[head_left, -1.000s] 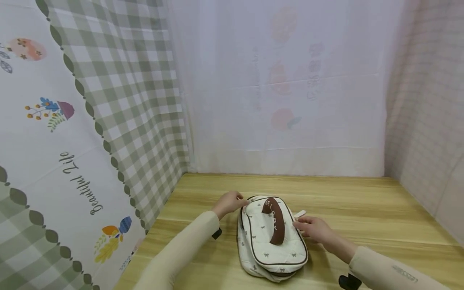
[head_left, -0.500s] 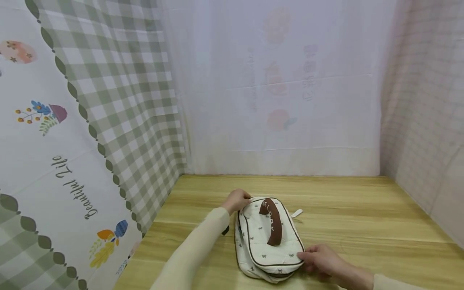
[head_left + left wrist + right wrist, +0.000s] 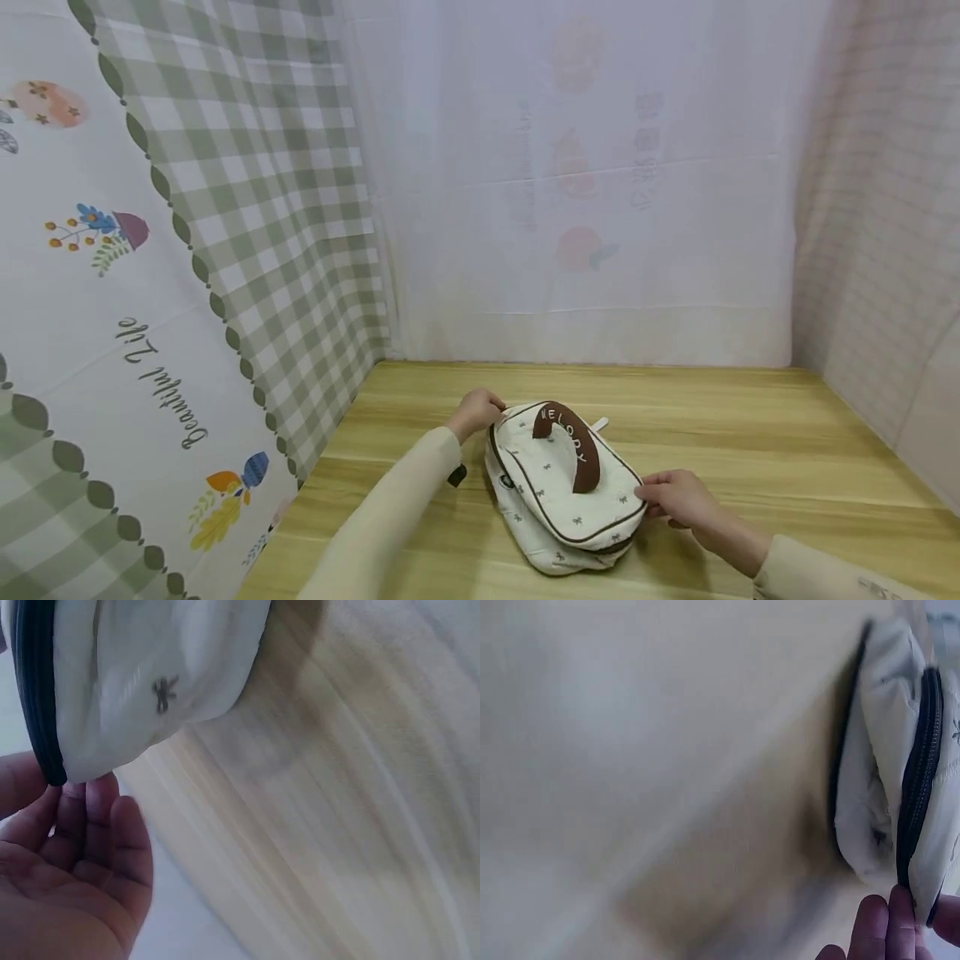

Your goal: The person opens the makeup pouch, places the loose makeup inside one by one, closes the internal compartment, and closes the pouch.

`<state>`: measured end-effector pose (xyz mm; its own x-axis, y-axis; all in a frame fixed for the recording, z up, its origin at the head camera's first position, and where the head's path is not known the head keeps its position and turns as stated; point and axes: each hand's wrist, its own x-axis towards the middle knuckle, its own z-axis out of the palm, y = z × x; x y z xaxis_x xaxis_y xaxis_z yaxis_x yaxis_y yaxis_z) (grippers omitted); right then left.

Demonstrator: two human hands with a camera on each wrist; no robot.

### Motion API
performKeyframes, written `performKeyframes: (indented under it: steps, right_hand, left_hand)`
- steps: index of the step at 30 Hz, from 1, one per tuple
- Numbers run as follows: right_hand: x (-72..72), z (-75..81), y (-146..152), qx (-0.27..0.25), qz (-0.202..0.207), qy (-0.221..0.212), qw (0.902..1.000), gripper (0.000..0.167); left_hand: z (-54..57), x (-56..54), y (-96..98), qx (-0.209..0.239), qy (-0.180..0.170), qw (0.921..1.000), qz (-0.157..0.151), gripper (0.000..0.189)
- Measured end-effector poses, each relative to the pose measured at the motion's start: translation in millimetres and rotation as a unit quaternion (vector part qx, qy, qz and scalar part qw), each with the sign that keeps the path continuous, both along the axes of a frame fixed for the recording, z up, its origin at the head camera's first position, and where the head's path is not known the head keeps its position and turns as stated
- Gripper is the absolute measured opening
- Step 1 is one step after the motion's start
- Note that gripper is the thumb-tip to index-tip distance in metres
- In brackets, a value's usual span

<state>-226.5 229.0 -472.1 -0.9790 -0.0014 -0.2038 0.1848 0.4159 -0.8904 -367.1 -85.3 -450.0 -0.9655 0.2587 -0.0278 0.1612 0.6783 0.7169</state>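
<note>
A cream zippered bag with small bow prints, dark piping and a brown handle lettered "MELODY" lies on the wooden table, its top panel facing up. At its far left corner, my left hand pinches the edge; the left wrist view has that hand with thumb and fingers on either side of the dark trim. My right hand pinches the right corner. Up close in the right wrist view, its fingers and thumb hold the end beside a dark zipper. The bag's underside is hidden.
Bare wooden tabletop surrounds the bag. A green checked cloth hangs on the left, a pale curtain at the back and another pale cloth on the right. A white tab sticks out behind the bag.
My right hand went from the bag's right side to its near right corner, then drew that corner outward and away from me. The bag has turned, its near end swinging right. My left hand stays at the far left corner.
</note>
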Motion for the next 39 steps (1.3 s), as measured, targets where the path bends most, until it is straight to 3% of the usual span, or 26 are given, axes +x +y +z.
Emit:
performKeyframes:
  steps: [7,14,22,28,33,39]
  right_hand:
    - [-36.6,7.6,25.6,0.041,0.001,0.043,0.9983,0.033]
    - [-69.3,14.9,36.9,0.084,0.025,0.088,0.9922,0.032]
    - [-97.7,19.4,38.5,0.108,0.038,0.107,0.9876,0.034]
    - [-109.3,18.2,35.6,0.128,0.031,0.118,0.9842,0.033]
    - [-110.5,16.4,33.7,0.131,0.027,0.121,0.9837,0.033]
    - [-107.5,11.0,33.6,0.132,0.023,0.109,0.9849,0.032]
  left_hand:
    - [-1.8,10.8,-6.1,0.092,-0.095,0.9909,0.026,0.011]
    - [-4.4,29.5,-9.0,0.112,-0.092,0.9883,0.048,0.009]
    - [-10.0,51.8,-9.5,0.137,-0.096,0.9830,0.075,0.016]
    - [-13.4,69.6,-8.7,0.148,-0.082,0.9823,0.081,0.023]
    - [-19.7,82.4,-5.1,0.159,-0.074,0.9813,0.078,0.035]
    - [-32.4,88.4,-1.1,0.165,-0.056,0.9815,0.079,0.033]
